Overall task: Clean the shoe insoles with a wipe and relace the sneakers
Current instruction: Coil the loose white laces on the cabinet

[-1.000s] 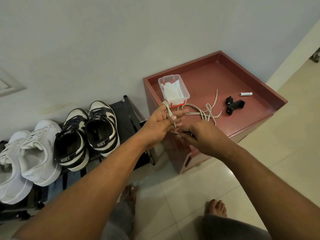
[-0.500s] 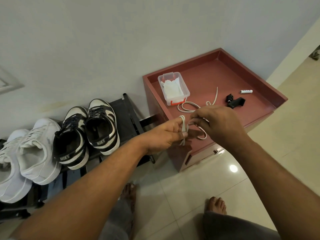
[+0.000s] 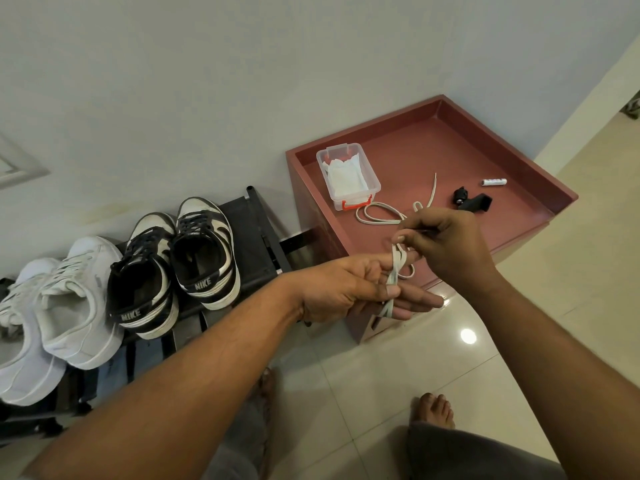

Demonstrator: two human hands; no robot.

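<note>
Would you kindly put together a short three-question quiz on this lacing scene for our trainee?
1. True or false: the right hand pinches the white lace.
2. The wipe box stands on: A the floor, B the red cabinet, C a chair.
3. Fill in: the lace is wound round the fingers of the ___ hand.
Key: 1 true; 2 B; 3 left, the left hand.

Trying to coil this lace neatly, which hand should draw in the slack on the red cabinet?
Right. The right hand pinches the shoelace nearest the slack on the cabinet; the left hand serves as spool, lace wrapped round it.
</note>
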